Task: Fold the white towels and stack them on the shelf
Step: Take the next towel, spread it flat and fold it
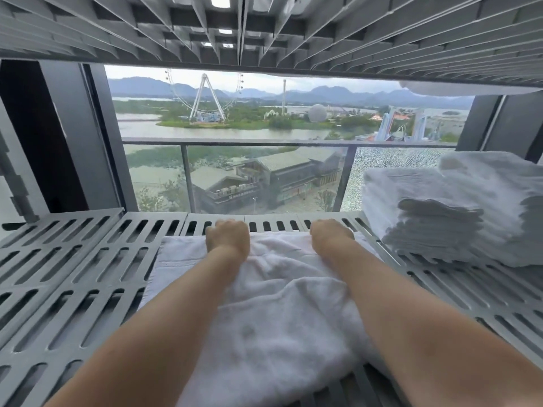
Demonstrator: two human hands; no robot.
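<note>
A folded white towel [276,306] lies on the grey slotted shelf [73,274], running from the front edge toward the back. Both my arms reach over it. My left hand [227,236] and my right hand [330,235] are at the towel's far edge with fingers curled down over it, gripping that edge; the fingertips are hidden. At the right of the same shelf stands a stack of several folded white towels [440,218], with a taller pile [496,201] beside it.
Another slotted shelf [264,33] hangs close overhead, with a bit of white towel [470,88] on its right end. Behind the shelf is a window with a balcony rail [264,141]. Dark frame posts [97,136] stand at the left and right.
</note>
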